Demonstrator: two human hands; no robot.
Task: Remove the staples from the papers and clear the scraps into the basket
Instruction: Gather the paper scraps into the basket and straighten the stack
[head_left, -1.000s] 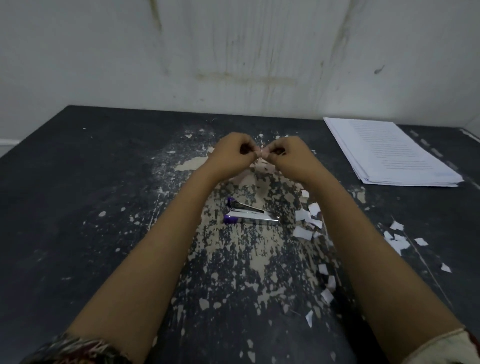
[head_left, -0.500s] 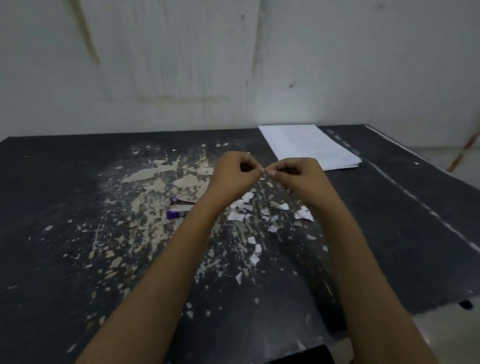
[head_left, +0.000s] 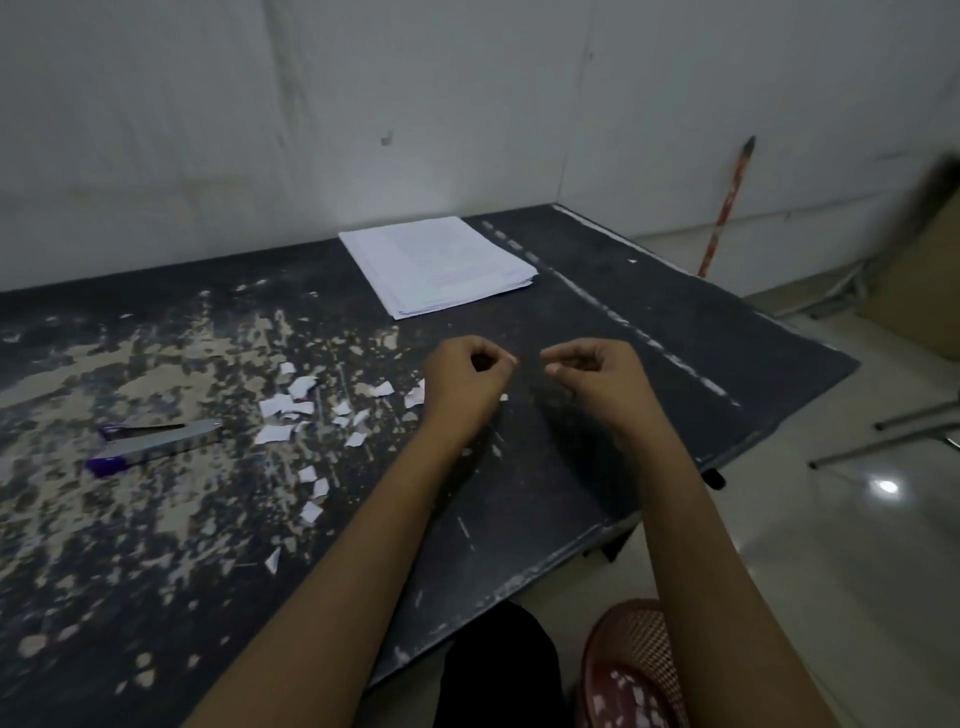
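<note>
My left hand (head_left: 467, 376) hovers over the dark table (head_left: 566, 499) with fingers curled, pinching a tiny pale scrap at its fingertips. A short gap to its right is my right hand (head_left: 592, 376), also curled, thumb close to the index finger, with nothing visible between them. Several white paper scraps (head_left: 291, 410) lie scattered on the table left of my left hand. A white stack of papers (head_left: 436, 262) rests at the back of the table. The reddish mesh basket (head_left: 623, 618) stands on the floor below the table's near edge, partly hidden by my right forearm, with scraps inside.
A purple and silver stapler (head_left: 150, 444) lies on the table at the left. The tabletop paint is flaked in pale patches. On the right are metal chair legs (head_left: 883, 431), a cardboard sheet (head_left: 924, 291) and an orange stick (head_left: 727, 208) leaning on the wall.
My hands, which were pinching together at the fingertips, have pulled apart. My view has swung to the right, bringing the table's right edge, the floor and the basket into sight.
</note>
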